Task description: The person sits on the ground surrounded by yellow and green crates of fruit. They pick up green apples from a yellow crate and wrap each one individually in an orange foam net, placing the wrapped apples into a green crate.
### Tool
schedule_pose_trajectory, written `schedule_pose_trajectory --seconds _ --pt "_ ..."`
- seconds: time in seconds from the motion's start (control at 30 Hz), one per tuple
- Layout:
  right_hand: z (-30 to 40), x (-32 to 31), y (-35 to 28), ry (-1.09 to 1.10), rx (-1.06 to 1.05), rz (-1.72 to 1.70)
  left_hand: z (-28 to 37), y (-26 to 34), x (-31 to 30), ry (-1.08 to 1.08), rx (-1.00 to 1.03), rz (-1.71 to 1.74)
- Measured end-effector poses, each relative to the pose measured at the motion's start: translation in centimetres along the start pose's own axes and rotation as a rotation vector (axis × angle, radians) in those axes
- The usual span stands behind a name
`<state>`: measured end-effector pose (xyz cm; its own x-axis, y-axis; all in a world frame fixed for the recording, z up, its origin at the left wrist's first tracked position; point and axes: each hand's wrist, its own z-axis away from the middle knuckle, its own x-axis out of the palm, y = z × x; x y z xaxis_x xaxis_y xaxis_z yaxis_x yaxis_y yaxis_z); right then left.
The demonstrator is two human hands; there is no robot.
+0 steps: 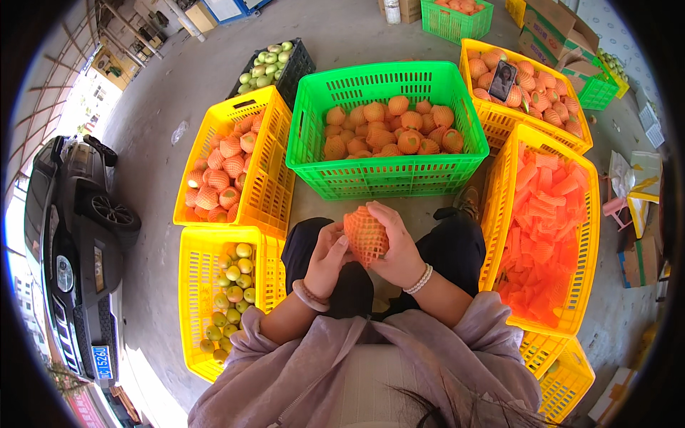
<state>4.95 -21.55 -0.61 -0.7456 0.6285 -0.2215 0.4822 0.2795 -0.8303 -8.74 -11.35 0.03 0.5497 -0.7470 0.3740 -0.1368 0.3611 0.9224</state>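
A round fruit in an orange foam net sleeve (366,237) is held between my two hands above my lap. My left hand (327,259) touches its left side with thumb and fingers. My right hand (398,249) wraps its right side, fingers over the top. Beyond them stands a green plastic crate (385,166) with many net-sleeved fruits (381,138) inside. At right, a yellow crate (587,241) holds a heap of empty orange foam net sleeves (551,198). Bare green-yellow fruits (233,273) lie in a yellow crate (192,321) at lower left.
Another yellow crate (275,176) of sleeved fruits stands at left, with a black crate (299,67) of green fruits behind it. A phone (503,80) lies on sleeved fruits in the upper right yellow crate (535,125). Cardboard boxes (551,32) are beyond. A dark car (80,241) is at far left.
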Motion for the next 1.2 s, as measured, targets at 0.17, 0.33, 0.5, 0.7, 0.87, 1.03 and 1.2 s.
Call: schedule_pose_trajectory --seconds 0.17,0.33,0.5,0.7,0.87,1.03,1.2 --pt "0.7 0.9 0.3 -0.262 -0.212 0.052 -0.3 -2.9 -2.0 0.041 -0.038 0.184" --pt "1.0 0.9 -0.4 -0.112 0.036 -0.025 -0.3 -1.7 -1.1 0.155 -0.015 0.156" --pt "1.5 1.5 1.9 -0.232 0.370 -0.301 -0.2 -3.0 0.1 0.145 0.266 -0.274" --pt "1.4 1.2 1.7 -0.255 0.301 -0.232 -1.2 -1.1 -0.6 0.050 0.223 -0.231" --pt "2.0 1.6 2.0 -0.297 0.201 -0.127 -1.9 -1.5 -0.1 0.085 0.079 -0.042" --pt "1.5 0.9 0.7 -0.159 0.357 -0.356 -2.9 -1.1 0.5 0.186 -0.049 0.274" --pt "1.5 0.6 1.4 -0.036 0.438 -0.559 -3.0 -1.1 0.4 0.089 -0.158 0.532"
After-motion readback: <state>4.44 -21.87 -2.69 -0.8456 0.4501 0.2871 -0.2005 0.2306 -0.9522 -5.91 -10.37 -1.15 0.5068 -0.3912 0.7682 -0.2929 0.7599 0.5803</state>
